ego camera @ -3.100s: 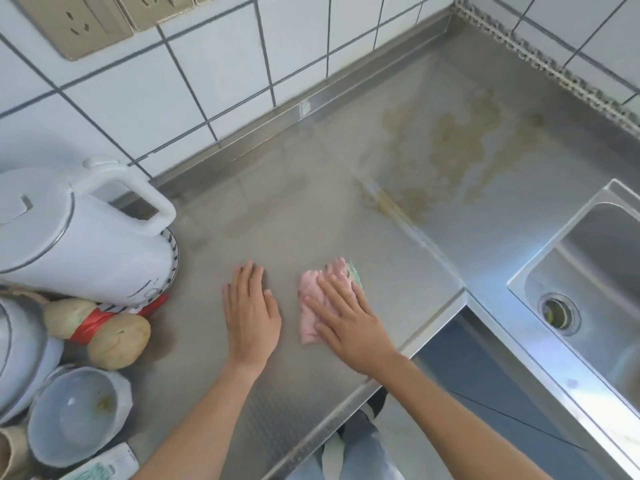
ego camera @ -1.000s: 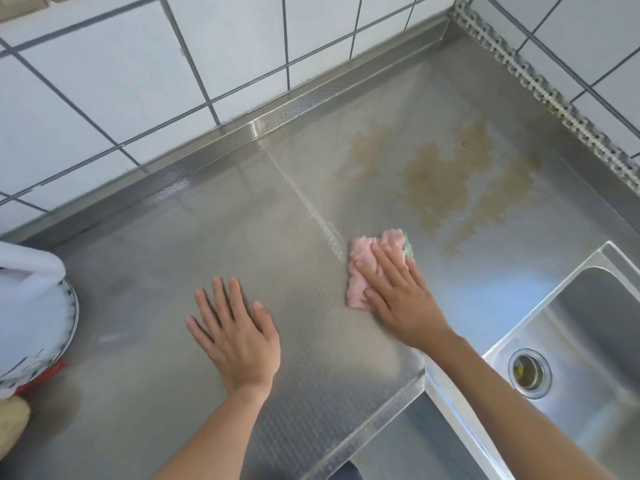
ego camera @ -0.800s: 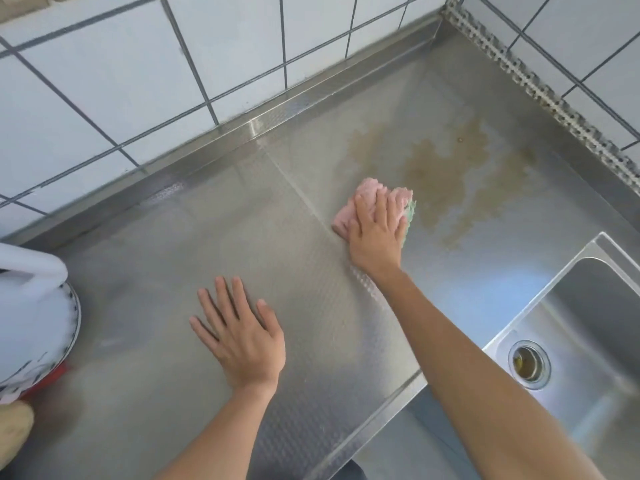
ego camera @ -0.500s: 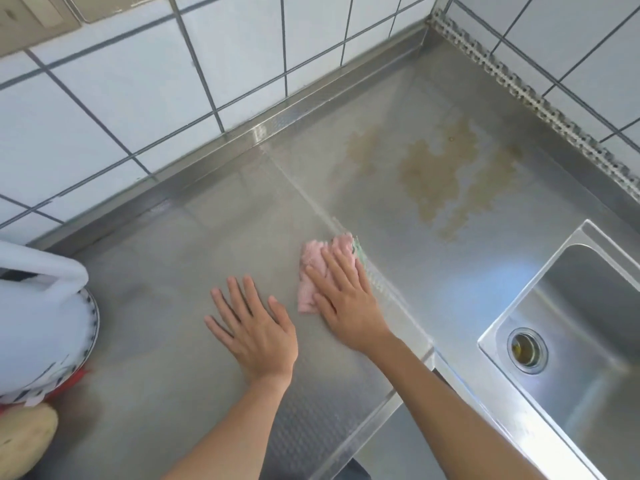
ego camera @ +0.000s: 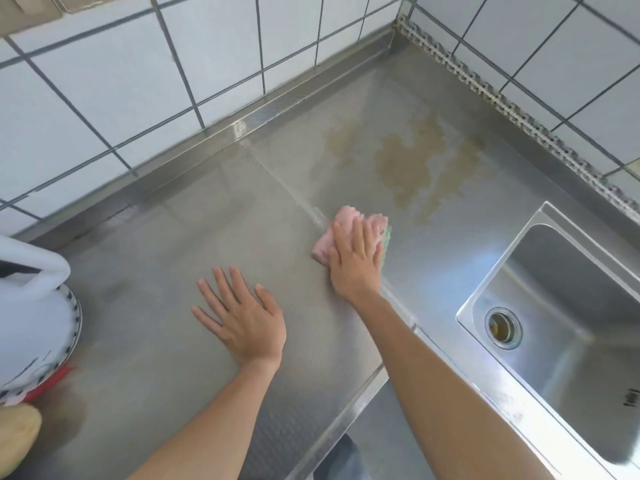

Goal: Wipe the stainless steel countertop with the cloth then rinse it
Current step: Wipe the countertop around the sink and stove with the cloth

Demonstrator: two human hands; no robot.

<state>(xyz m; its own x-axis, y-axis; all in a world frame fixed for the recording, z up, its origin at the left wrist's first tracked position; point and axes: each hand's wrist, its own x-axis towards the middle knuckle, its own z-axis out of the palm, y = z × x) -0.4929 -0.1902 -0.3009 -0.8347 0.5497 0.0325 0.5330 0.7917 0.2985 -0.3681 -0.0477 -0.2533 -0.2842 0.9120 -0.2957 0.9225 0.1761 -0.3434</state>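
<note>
— while pressing the pink cloth (ego camera: 349, 230) flat under the right hand (ego camera: 355, 261), fingers straight and spread over it, not curled round it. resting on the steel surface (ego camera: 194, 216), right on the seam line that runs back toward the wall.

— and the left hand (ego camera: 242, 320)?

— flat on the bare surface, fingers splayed, holding nothing. nearer the body and to the left of the cloth, close but apart from it. probably just bracing.

— so which way from the grip to the dirt?

— ahead and slightly to the right. brownish stain (ego camera: 412, 161) spread between the cloth and the back corner, its near edge just beyond the fingertips (ego camera: 356, 225). long way of the stain roughly from near the cloth toward the far wall.

— nearer hand, then?

— right, clearly, and already on the cloth. likely a push forward along that line.

— and the rinse?

— sink (ego camera: 540, 233) off to the right, also on the right hand's side. not yet reached.
</note>
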